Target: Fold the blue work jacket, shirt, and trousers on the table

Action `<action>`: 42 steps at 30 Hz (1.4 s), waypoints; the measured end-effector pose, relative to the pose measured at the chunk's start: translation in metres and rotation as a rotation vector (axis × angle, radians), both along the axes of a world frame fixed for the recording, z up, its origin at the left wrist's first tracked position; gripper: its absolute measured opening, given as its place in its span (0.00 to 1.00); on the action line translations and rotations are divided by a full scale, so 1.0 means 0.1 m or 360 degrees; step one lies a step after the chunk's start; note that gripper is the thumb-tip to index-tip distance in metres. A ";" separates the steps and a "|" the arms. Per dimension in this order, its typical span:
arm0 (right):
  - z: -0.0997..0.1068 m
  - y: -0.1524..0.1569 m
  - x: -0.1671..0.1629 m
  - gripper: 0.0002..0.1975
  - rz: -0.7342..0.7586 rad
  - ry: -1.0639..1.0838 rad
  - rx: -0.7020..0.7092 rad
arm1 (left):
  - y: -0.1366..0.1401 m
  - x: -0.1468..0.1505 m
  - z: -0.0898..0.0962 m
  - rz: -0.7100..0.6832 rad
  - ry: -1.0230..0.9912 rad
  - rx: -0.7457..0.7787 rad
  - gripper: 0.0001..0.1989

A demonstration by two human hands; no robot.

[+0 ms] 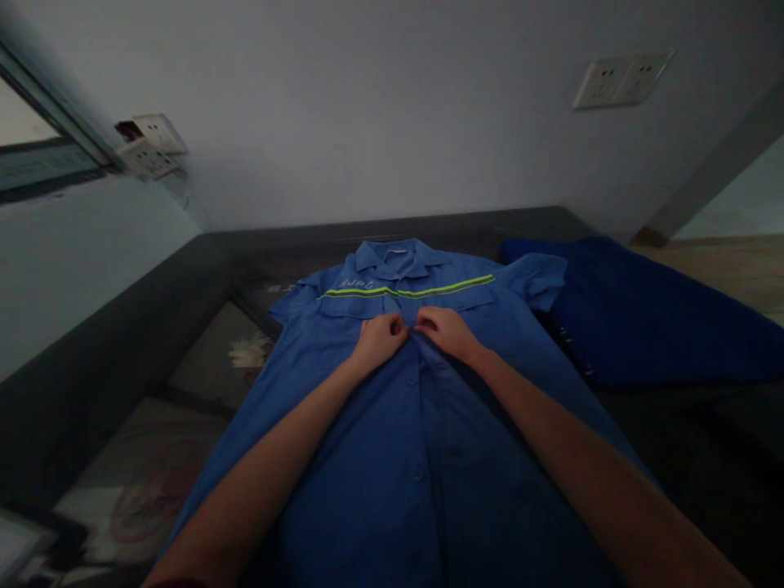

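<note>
A blue short-sleeved work shirt (361, 425) lies face up with its collar at the far end. A yellow-green stripe crosses its chest, and white letters show above the stripe on the left. My left hand (380, 339) pinches one edge of the front opening just below the chest pockets. Close beside it, my right hand (448, 331) pinches the facing edge. Below the hands the two front edges run down side by side, with buttons (417, 472) along the left one. Whatever small part sits between my fingertips is hidden.
Dark blue folded cloth (661, 318) lies right of the shirt. The dark table (257, 245) meets a pale wall behind, with wall sockets (623, 80) at right and more sockets (150, 147) at left. A pale, blurred small object (248, 354) lies left of the shirt.
</note>
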State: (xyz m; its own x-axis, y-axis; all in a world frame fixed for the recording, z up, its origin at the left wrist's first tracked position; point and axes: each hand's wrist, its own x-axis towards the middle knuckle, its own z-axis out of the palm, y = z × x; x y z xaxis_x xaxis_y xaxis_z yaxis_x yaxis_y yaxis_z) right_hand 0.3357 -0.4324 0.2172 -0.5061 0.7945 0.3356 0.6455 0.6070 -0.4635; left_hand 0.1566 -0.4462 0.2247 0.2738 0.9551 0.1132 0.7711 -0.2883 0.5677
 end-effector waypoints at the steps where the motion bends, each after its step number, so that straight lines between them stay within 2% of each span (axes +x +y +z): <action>1: -0.01 0.01 0.01 0.06 0.0026 0.0036 -0.0010 | -0.01 0.00 0.01 -0.0002 0.0019 0.0007 0.07; 8: 0.00 0.03 0.03 0.07 0.0097 0.0234 -0.0136 | -0.04 0.01 0.12 -0.0048 0.0177 0.0023 0.05; 15: 0.01 0.04 0.00 0.07 0.0032 0.0429 -0.0301 | 0.01 -0.03 0.09 -0.0063 0.0154 -0.0001 0.05; 21: 0.06 0.04 -0.03 0.07 -0.0023 0.0571 -0.0381 | 0.16 -0.12 0.09 -0.0190 -0.0116 -0.0173 0.08; 27: 0.11 0.01 -0.08 0.06 -0.0066 0.0561 -0.0314 | 0.19 -0.12 0.04 -0.0271 -0.0463 -0.0368 0.17; 34: 0.13 0.01 -0.10 0.06 -0.0056 0.0584 -0.0345 | 0.21 -0.13 0.00 -0.0300 -0.0661 -0.0409 0.14; 37: 0.12 0.02 -0.09 0.06 -0.0043 0.0603 -0.0414 | 0.19 -0.12 0.02 -0.0279 -0.0576 -0.0328 0.13; 42: 0.07 0.04 -0.08 0.07 -0.0032 0.0656 -0.0618 | 0.09 -0.08 0.07 -0.0153 -0.0135 -0.0069 0.08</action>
